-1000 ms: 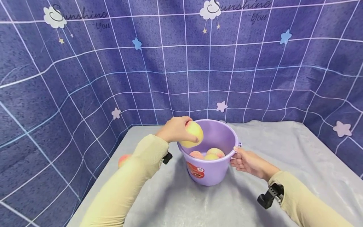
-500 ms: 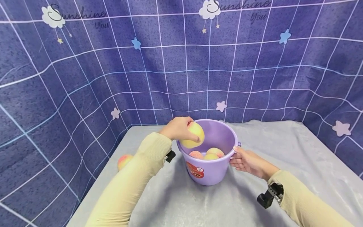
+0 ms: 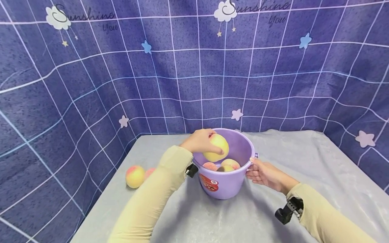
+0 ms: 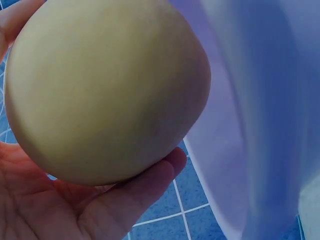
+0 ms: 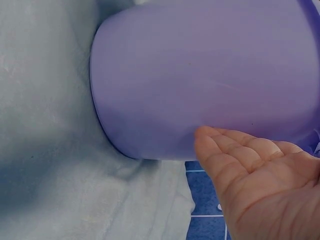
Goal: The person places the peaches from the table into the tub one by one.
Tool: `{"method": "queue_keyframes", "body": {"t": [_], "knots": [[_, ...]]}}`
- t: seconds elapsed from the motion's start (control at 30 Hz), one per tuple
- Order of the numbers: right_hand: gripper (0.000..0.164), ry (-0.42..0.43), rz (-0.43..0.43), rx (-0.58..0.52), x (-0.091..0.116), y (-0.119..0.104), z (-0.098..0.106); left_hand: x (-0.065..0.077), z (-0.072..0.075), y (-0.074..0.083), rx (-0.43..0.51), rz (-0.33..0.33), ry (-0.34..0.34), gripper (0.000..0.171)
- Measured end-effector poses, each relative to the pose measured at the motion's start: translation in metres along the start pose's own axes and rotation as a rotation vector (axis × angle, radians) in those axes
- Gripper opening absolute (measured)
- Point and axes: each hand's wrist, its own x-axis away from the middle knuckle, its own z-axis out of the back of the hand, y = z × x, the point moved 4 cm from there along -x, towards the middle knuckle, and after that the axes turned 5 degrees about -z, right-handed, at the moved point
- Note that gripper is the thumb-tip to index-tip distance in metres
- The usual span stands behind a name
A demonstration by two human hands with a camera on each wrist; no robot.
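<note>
My left hand (image 3: 199,141) holds a yellow peach (image 3: 219,146) with a pink blush, thumb and fingers round its sides. In the head view the peach is over the mouth of a purple bucket (image 3: 223,185), inside its near-left rim. The left wrist view shows the peach (image 4: 107,95) large beside the bucket wall. On the bucket's right, my right hand (image 3: 267,173) grips the rim, thumb on top and fingers against the outer wall (image 5: 200,75). Inside lie a blushed peach (image 3: 231,163), a pinkish peach (image 3: 209,166) and a yellow one (image 3: 225,168), partly hidden by the rim.
To the left on the grey-covered table (image 3: 170,216) sits a yellow-and-red peach (image 3: 135,176). A second pinkish peach (image 3: 149,172) beside it is partly hidden by my left sleeve (image 3: 152,199). A blue checked curtain (image 3: 212,84) hangs behind and at the sides.
My left hand has moved right with its peach, farther over the bucket. The left sleeve has shifted right, uncovering more of the peaches on the table. My right hand has stayed on the rim.
</note>
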Motion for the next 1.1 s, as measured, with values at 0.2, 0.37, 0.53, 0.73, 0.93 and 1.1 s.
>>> {"method": "queue_keyframes", "body": {"t": [0.2,0.37,0.53,0.73,0.93,1.1], "knots": [[0.077,-0.006,0.001,0.000,-0.001,0.000,0.000,-0.008,-0.001,0.003,-0.048,-0.009,-0.023,0.063],[0.075,-0.003,-0.006,-0.006,-0.001,0.000,0.000,-0.015,0.001,0.006,-0.072,-0.010,-0.039,0.064],[0.076,-0.001,-0.008,-0.010,0.000,0.000,0.000,-0.019,0.003,0.008,-0.078,0.017,-0.052,0.065],[0.076,0.002,-0.006,-0.009,0.000,0.000,0.001,-0.020,0.003,0.007,-0.075,0.058,-0.057,0.065],[0.076,0.006,-0.006,-0.006,0.000,0.002,0.001,-0.022,0.001,0.005,-0.081,0.078,-0.062,0.069],[0.075,0.009,-0.004,-0.008,0.000,0.001,0.001,-0.023,0.000,0.004,-0.114,0.074,-0.071,0.072]]}}
